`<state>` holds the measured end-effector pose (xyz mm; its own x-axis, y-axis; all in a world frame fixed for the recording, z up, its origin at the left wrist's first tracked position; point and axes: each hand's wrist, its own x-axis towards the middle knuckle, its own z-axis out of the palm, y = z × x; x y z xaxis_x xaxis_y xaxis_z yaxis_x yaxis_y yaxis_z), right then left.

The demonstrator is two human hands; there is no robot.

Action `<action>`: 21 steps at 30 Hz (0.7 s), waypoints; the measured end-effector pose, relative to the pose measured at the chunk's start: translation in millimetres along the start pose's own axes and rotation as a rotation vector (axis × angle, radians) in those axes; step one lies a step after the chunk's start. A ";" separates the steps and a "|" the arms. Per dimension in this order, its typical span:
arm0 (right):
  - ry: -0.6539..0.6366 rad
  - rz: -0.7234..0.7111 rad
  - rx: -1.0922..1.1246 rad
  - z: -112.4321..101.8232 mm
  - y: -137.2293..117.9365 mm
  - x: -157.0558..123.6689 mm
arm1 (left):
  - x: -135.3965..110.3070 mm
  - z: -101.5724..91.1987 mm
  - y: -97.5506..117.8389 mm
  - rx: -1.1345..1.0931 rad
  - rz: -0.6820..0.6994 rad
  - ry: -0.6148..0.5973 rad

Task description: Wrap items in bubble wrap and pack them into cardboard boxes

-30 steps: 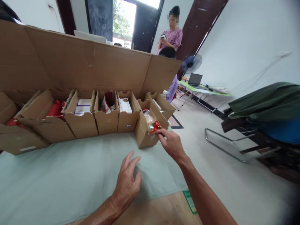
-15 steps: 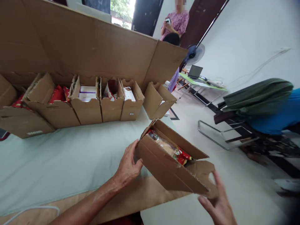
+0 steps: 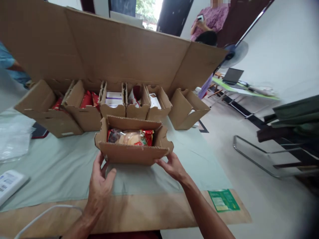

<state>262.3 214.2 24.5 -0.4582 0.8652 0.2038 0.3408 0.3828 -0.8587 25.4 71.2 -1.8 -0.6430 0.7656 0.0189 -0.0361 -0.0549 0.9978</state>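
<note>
Open box (image 3: 134, 156) is on the near side of the row of boxes (image 3: 113, 112), approx. mid-row, its long side facing the person. Can't tell if its base sits fully on the cloth (image 3: 62, 169) or hangs just above. Snack packs (image 3: 131, 137) lie inside, below the rim. L hand (image 3: 101, 181), on the row's near side at the box's L end: grip loosely open, fingertips by the lower corner, thumb off the cardboard, so no firm hold there. R hand (image 3: 174, 167), also on the row's near side, has its grip closed on the R lower corner, thumb at the front wall, fingers at the end.

To steady it well, prob. best to bring the L thumb in so both ends share the load. Hold it level so packs don't slide; support low, b/c the end flaps look bendy. Leave a gap btwn it & the row to avoid snags.
</note>
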 end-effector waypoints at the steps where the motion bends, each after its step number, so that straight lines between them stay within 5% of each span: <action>1: -0.011 0.002 0.011 5.5 0.6 15.8 | 9.7 2.0 1.5 -0.002 0.023 0.003; 7: 0.150 0.031 -0.015 23.4 3.6 63.4 | 55.8 23.7 1.2 0.040 0.077 -0.030; 13: 0.173 0.174 -0.265 22.5 3.5 19.8 | 52.2 0.6 -7.6 0.302 0.045 -0.087; 17: 0.032 0.031 -0.317 43.2 -25.7 1.8 | 24.8 -23.9 -23.8 0.616 0.137 -0.278; 21: -0.335 -0.293 -0.233 109.1 -76.3 27.2 | -2.6 -27.1 -32.1 0.893 0.220 -0.522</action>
<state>134.4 173.2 44.2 -0.7875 0.5735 0.2258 0.3152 0.6896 -0.6520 7.5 53.6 -35.6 -0.1504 0.9885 0.0184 0.7537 0.1026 0.6492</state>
